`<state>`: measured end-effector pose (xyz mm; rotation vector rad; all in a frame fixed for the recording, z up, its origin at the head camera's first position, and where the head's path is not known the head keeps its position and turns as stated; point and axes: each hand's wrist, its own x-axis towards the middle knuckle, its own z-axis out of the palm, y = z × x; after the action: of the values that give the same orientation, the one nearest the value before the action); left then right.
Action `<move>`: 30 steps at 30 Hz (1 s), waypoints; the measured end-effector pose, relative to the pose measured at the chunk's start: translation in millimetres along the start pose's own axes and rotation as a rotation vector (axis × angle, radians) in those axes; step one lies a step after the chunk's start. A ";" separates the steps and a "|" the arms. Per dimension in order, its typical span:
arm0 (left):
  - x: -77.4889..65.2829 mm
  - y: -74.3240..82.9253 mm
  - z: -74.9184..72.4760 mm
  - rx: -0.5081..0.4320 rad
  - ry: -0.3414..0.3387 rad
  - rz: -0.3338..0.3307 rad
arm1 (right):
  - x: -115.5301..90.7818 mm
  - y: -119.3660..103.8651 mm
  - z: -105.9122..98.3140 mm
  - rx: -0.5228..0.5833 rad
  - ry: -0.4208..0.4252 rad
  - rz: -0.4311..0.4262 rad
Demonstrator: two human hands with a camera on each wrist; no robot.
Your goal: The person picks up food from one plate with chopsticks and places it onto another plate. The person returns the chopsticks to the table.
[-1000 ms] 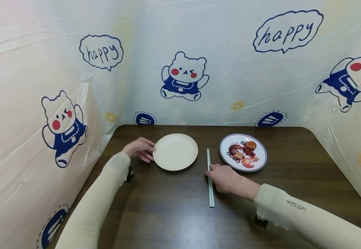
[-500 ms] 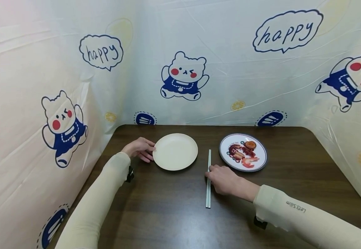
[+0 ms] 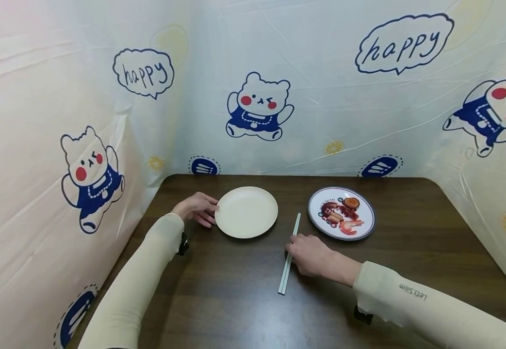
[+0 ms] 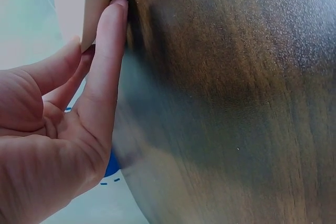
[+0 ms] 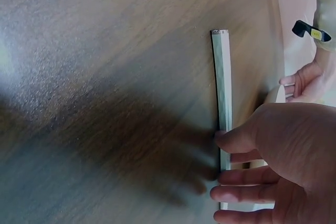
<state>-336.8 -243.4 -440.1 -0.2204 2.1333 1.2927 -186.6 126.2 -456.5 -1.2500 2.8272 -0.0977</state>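
The right hand (image 3: 310, 255) pinches the chopsticks (image 3: 285, 278) near their middle, both ends jutting past the fingers. The left hand (image 3: 197, 209) pinches the near-side rim of the plate (image 3: 247, 213) just beyond its fingertips.

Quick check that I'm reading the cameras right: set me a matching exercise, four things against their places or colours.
Things:
1. plain plate
2. chopsticks
3. blue-rimmed plate
4. table

Matches:
A. right of the chopsticks
B. dark brown
C. edge pinched by the left hand
D. held in the right hand

Pairs: 1-C, 2-D, 3-A, 4-B
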 end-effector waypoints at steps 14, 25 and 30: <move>1.2 -3.7 0.9 -0.007 0.011 -0.016 | 2.9 -14.4 3.6 -0.048 0.017 -0.027; -0.3 0.5 3.5 0.003 0.031 -0.015 | 6.2 -20.9 6.2 -0.104 0.055 -0.035; -0.8 1.9 4.2 -0.007 0.034 -0.014 | 8.3 -24.2 6.1 -0.128 0.079 -0.030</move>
<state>-335.3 -239.0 -439.6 -0.2618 2.1527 1.2969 -173.9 103.6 -460.8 -1.3429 2.9239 0.0339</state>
